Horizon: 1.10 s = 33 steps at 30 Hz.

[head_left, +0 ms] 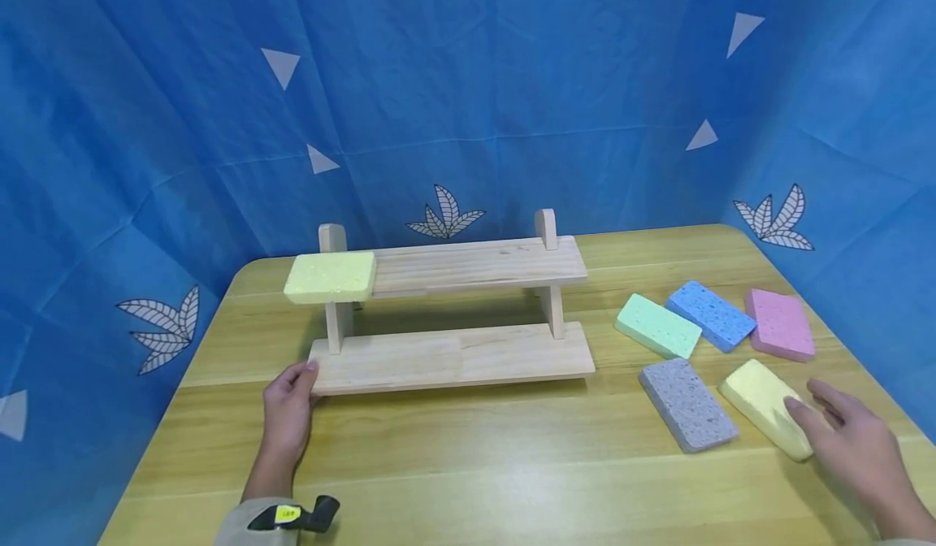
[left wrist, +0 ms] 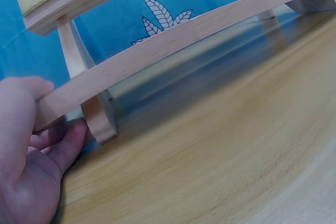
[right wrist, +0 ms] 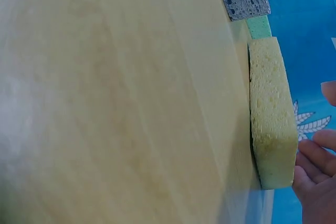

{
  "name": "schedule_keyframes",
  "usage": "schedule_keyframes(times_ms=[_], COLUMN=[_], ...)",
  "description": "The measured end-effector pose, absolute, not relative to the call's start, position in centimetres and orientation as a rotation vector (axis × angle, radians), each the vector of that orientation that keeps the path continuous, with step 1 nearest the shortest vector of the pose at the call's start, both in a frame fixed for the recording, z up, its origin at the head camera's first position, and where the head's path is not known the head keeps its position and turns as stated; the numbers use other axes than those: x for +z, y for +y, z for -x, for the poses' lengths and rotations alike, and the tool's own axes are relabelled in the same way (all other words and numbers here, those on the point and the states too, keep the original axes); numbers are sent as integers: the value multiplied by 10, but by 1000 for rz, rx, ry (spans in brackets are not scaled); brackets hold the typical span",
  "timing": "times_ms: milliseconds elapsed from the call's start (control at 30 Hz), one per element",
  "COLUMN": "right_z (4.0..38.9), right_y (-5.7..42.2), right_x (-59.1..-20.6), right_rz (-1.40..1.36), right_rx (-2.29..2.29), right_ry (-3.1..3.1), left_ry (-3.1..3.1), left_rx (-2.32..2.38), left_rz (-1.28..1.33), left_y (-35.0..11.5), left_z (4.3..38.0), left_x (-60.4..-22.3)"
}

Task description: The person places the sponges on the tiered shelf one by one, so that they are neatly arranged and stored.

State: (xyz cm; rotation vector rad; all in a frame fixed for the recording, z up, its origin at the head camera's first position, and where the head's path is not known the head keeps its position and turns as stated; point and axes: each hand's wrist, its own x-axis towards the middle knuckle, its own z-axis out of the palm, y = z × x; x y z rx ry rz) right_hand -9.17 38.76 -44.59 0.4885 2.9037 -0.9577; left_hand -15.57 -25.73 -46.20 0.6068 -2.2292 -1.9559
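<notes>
My left hand (head_left: 288,412) grips the left end of the lower board of a two-tier wooden shelf (head_left: 468,357). In the left wrist view the thumb lies over the board and the curled fingers (left wrist: 65,145) reach underneath it. One pale yellow sponge (head_left: 331,276) lies flat on the left end of the upper board. At the right, my right hand (head_left: 859,444) is beside a second yellow sponge (head_left: 760,400) on the table, thumb and fingers spread apart. In the right wrist view its fingers (right wrist: 317,156) are close to that sponge's side; contact is unclear.
Around the second yellow sponge lie a grey sponge (head_left: 687,405), a green sponge (head_left: 658,326), a blue sponge (head_left: 711,315) and a pink sponge (head_left: 780,324). Blue patterned cloth (head_left: 468,83) hangs behind and beside the wooden table (head_left: 468,465).
</notes>
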Motion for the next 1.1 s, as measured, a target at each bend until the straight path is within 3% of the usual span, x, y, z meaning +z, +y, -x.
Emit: schedule_keyframes(times_ms=[1100], right_z=[78], right_y=[387], right_x=[-460], right_rz=[-313], right_rx=[-692], right_ry=[3047], left_ry=[-2204], left_rx=[-1959], left_rz=[-592], left_y=[-258], left_z=[157], left_x=[-464])
